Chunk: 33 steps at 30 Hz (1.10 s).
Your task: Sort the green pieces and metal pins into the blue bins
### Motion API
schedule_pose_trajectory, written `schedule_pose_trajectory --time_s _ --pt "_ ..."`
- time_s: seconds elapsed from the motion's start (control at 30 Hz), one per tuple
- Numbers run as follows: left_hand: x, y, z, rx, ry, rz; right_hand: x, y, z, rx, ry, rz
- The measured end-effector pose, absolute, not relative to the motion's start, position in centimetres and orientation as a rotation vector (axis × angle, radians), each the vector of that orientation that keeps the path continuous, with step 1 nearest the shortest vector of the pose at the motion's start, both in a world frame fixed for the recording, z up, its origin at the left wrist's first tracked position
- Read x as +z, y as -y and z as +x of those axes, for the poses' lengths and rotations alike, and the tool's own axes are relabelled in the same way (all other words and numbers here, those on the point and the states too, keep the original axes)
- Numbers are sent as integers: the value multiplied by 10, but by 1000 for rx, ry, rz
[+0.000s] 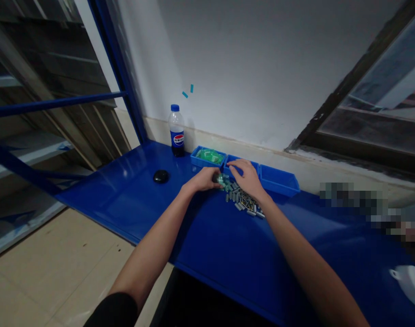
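My left hand (207,178) is closed at the left edge of a pile, with a translucent greenish plastic piece (222,180) at its fingertips. Whether that is one piece or several, I cannot tell. My right hand (246,177) hovers over the front of the middle blue bin (241,162), fingers curved and thumb a little apart, with nothing visible in it. Below and between the hands lie many small grey metal cylinders (251,212) and thin pins (245,198). Green plastic pieces (210,155) fill the left blue bin (193,160).
A third blue bin (278,179) stands at the right end of the row by the wall. A cola bottle (177,136) and a black rounded object (161,176) are to the left on the blue table (125,209). A white object (412,286) lies at the far right.
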<state>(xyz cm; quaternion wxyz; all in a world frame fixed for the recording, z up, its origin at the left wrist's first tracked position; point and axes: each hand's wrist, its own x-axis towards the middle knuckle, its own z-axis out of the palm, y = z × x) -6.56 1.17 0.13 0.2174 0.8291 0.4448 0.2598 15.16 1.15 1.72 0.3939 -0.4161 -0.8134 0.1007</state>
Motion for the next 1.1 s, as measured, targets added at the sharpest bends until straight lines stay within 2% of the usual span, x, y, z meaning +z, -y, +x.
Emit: schedule_pose_trajectory --time_s 0.13,0.27,0.57,0.73,0.93,1.1 --pt "12 -7 -63 886 -1043 1983 10 6 169 686 1877 -1078" --pt "18 0 -55 860 -898 1767 3 6 180 1147 1695 -1026" --pt "20 4 -46 831 -917 1597 3 9 184 1286 1517 -989" --pt "17 0 -52 823 -1013 1726 4 10 177 1130 1510 -1035" --pt "18 -7 -75 705 -1292 2068 18 -16 157 555 1671 -1123" --pt "8 -12 -83 607 -1399 2161 34 -43 111 151 2088 -1095"
